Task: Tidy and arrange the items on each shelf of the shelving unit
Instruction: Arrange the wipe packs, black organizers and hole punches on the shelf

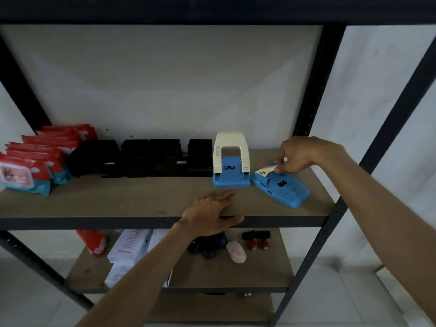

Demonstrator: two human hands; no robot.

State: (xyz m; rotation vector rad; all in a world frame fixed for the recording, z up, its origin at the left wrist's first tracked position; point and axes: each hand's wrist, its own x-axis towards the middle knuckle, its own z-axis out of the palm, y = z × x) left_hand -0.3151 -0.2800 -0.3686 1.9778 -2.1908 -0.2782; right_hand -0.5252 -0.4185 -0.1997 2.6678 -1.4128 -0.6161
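Head: hole punch (288,190) diagonal, handle (265,171) back-left

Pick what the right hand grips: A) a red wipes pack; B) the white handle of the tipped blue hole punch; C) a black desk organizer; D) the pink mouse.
B: the right hand pinches the white handle of the tipped blue hole punch on the upper shelf.

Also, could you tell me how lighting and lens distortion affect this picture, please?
Head view: dim throughout, so the black organisers merge into one dark mass; the wide angle slants the shelf posts; the right hand pinching the tipped blue punch is readable.
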